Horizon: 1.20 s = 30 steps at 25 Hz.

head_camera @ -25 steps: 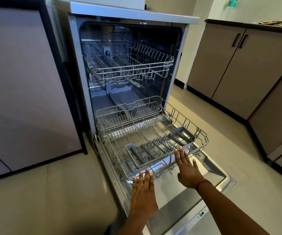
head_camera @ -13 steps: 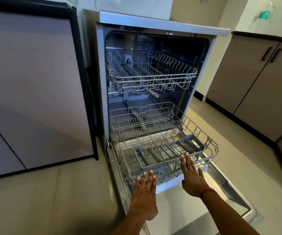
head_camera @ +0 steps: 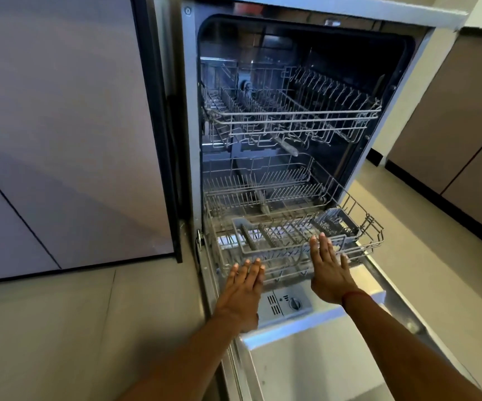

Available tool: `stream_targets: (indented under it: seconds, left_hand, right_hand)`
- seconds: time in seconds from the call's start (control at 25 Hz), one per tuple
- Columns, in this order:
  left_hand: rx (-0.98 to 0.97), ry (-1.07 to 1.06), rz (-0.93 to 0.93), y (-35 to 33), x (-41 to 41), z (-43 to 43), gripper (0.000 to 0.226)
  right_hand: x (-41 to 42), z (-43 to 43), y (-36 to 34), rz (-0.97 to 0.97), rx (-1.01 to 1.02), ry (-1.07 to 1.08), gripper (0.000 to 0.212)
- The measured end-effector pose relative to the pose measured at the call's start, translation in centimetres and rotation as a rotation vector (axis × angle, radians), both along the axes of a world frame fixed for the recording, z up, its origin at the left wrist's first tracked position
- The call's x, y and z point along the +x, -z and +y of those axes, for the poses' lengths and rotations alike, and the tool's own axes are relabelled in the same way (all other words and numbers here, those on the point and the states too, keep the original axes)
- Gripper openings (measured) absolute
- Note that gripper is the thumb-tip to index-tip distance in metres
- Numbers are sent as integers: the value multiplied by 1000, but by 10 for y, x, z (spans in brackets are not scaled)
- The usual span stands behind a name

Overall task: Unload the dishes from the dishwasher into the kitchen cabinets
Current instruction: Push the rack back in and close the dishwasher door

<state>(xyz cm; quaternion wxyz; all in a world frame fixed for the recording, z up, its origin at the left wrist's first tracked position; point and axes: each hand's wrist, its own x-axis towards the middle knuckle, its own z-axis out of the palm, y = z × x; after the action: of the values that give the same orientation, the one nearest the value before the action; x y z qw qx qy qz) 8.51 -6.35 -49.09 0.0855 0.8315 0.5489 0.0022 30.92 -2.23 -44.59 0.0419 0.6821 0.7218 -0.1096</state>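
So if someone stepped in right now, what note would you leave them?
Left hand: open, fingers straight, at the front edge of the grey wire lower rack.
Right hand: open, flat against the same front edge.
Lower rack is partly out over the open steel dishwasher door; grey wire upper rack sits inside.
Done: no dishes show in either rack.
Left: slide the lower rack in, probably, and shut the door.

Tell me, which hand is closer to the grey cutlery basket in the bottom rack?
The right hand. Its fingertips lie just in front of the cutlery basket; the left hand is at the bottom rack's front left, well away from it.
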Motion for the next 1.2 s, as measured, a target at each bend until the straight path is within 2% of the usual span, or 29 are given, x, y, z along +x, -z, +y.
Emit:
stream_targets:
  seconds: [0.48, 0.72, 1.2]
  left_hand:
    - [85, 34, 99, 9, -35, 93, 108]
    - [69, 54, 106, 9, -50, 134, 102]
    - [99, 77, 234, 9, -64, 182, 108]
  right_hand:
    - [-17, 92, -8, -31, -10, -81, 99]
    - [-32, 129, -2, 32, 3, -56, 97]
    - [-35, 181, 3, -7, 17, -99, 97]
